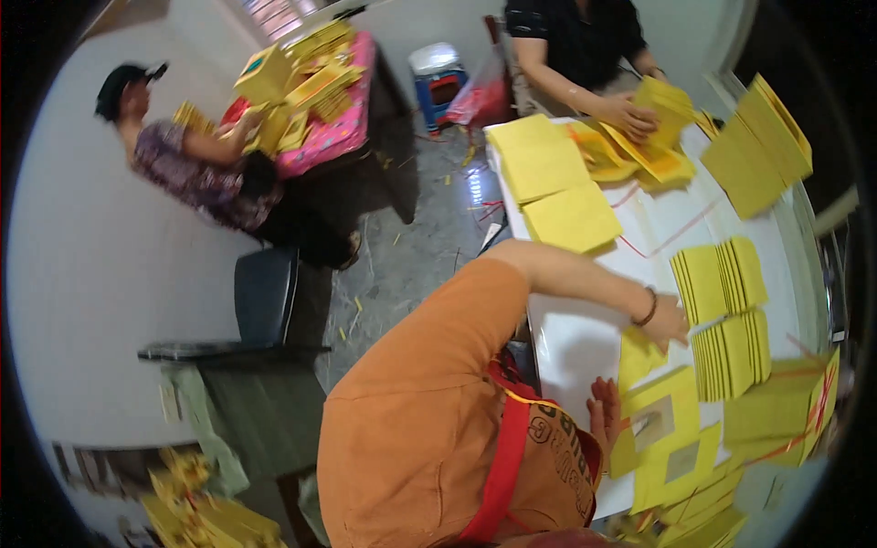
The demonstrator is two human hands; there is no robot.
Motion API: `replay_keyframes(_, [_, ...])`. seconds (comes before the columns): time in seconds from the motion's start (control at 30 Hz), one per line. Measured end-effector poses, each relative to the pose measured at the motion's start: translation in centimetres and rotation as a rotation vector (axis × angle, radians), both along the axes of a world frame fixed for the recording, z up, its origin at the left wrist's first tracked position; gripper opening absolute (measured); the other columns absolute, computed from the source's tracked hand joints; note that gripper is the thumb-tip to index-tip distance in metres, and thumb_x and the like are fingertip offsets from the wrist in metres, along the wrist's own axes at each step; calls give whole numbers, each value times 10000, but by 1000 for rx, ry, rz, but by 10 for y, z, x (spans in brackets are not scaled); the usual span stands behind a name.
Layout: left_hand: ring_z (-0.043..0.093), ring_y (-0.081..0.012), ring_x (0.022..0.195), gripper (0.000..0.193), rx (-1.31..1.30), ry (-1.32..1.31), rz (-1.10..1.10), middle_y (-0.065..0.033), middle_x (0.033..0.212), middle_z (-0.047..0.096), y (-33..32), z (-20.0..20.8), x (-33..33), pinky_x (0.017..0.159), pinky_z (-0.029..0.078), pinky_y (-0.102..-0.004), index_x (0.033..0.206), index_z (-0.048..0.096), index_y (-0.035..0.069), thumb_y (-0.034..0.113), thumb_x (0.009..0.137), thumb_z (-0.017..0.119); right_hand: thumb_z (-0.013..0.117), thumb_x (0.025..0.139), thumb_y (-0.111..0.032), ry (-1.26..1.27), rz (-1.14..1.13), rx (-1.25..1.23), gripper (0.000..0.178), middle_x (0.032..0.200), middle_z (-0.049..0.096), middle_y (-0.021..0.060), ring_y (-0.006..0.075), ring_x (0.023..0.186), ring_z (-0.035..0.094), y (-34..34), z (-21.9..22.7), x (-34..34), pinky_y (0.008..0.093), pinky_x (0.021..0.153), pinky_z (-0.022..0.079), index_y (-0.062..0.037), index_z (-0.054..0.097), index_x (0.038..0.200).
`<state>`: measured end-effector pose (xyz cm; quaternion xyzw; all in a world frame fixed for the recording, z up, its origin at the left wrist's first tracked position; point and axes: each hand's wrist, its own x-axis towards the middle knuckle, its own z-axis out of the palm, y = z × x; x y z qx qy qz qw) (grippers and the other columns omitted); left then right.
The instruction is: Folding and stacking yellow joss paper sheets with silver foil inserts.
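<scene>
My left arm, in an orange sleeve, reaches across the white table (571,333). At its end, my left hand (670,321), with a dark bracelet at the wrist, is over the edge of a yellow paper piece (639,359); its fingers point down and are blurred, so their grip is unclear. Close to my body, my right hand (604,409) has its fingers apart beside a yellow paper piece with a cut-out window (660,406). A second windowed yellow piece (699,457) lies just below. Two bundles of folded yellow paper (722,279) (733,356) stand right of my left hand.
Flat yellow stacks (539,160) lie at the table's far left. Across the table, a person (585,55) handles yellow paper. Another person (196,155) works at a pink-covered table (343,132) piled with yellow pieces. A dark chair (265,297) and a stool (437,78) stand nearby.
</scene>
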<state>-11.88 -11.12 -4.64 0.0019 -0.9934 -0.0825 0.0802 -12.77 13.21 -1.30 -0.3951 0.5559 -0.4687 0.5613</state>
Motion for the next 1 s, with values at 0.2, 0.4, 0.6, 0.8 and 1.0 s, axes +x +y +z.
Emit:
replay_keyframes(0.2, [533, -281, 847, 382, 491, 135, 257, -109, 922, 554, 76, 21, 151, 669, 433, -390, 1092, 499, 93, 262, 758, 577, 427, 861, -92, 12, 432, -23, 370, 1211, 446, 122, 200, 1126, 415, -38, -9, 25, 295, 924, 323, -2, 386, 1218])
replay_keyframes(0.4, [555, -317, 823, 318, 900, 157, 586, -171, 905, 580, 120, 11, 238, 707, 438, -373, 1093, 504, 25, 164, 807, 518, 479, 843, -126, 139, 558, -60, 301, 1087, 535, 101, 161, 961, 502, -51, -6, 75, 278, 834, 381, 13, 484, 1110])
replay_keyframes(0.6, [561, -288, 859, 320, 914, 211, 689, -177, 957, 576, 134, -24, 349, 727, 438, -347, 1127, 491, 46, 166, 830, 480, 480, 864, -160, -2, 625, 58, 276, 1053, 540, 76, 137, 961, 499, -56, -43, 178, 241, 821, 381, 3, 498, 1086])
replay_keyframes(0.8, [576, -226, 852, 301, 1329, 350, 1027, -115, 923, 602, 172, -46, 524, 741, 440, -297, 1089, 504, 31, 160, 824, 447, 479, 865, -162, -135, 919, -14, 277, 1030, 540, 56, 113, 934, 499, -87, -58, 355, 222, 791, 395, -5, 501, 1092])
replay_keyframes(1.0, [555, -153, 881, 292, 1427, 621, 1270, -100, 973, 585, 154, -48, 617, 754, 434, -263, 1121, 498, 37, 102, 840, 456, 484, 859, -145, -130, 1055, 113, 321, 1027, 537, 57, 94, 925, 494, -132, -46, 458, 219, 787, 401, -22, 455, 1154])
